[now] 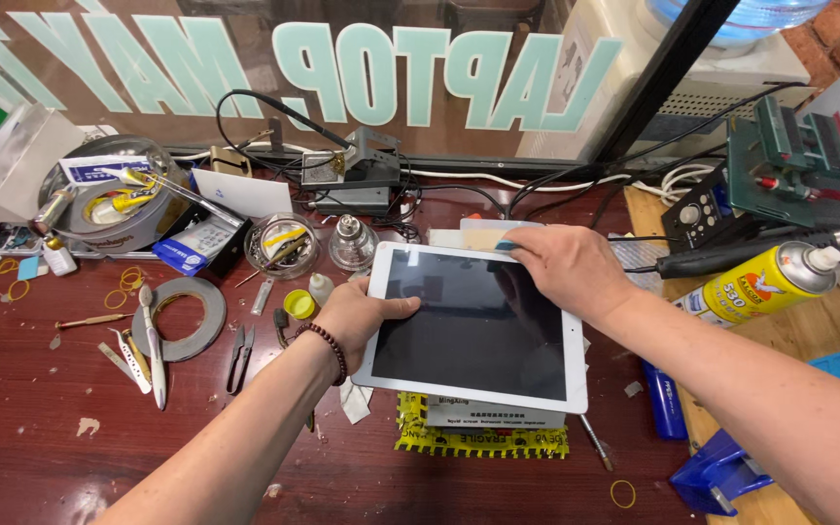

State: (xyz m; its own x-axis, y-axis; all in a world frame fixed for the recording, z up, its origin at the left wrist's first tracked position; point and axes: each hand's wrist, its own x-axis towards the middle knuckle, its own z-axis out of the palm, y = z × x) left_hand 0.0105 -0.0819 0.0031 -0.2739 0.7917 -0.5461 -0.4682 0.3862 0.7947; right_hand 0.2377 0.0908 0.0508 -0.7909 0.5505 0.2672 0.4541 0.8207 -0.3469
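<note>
So, quick rundown, nearest stuff first:

Rubber bands: one yellow rubber band (622,493) lies loose at about 5 o'clock from the tablet, and a few more (126,284) sit far out at 9 o'clock.
Box under tablet: one flat grey box (494,416) wrapped in yellow warning tape (483,443), peeking out at 6 o'clock.
Tablet: one white tablet (478,326), dark screen up, resting tilted on that box in the middle of the dark red table (31,437).
Left hand (357,316): bead bracelet on the wrist, gripping the tablet's left edge at 9 o'clock, thumb on the bezel, fingers under.
Right hand (566,267): pressed on the top right corner at about 1 o'clock, fingers closed around a pale flat card or pick (473,236) lying along the top edge.
Hand tools: one white-handled brush (153,345), one pair of small black snips (240,358), a couple of metal spudgers (126,362), all at 9 o'clock.
Tape: one grey roll (192,316), lying flat.
Glass dishes: two small ones at 11 o'clock; the left dish (282,245) holds small bits and tools, the right one (352,243) I can't tell.
Round tin (114,199): farther left, holds tape rolls and pens.
Spray can: one yellow can (765,282) lying on its side at 3 o'clock.
Soldering station (357,170): at 12 o'clock by the window.
</note>
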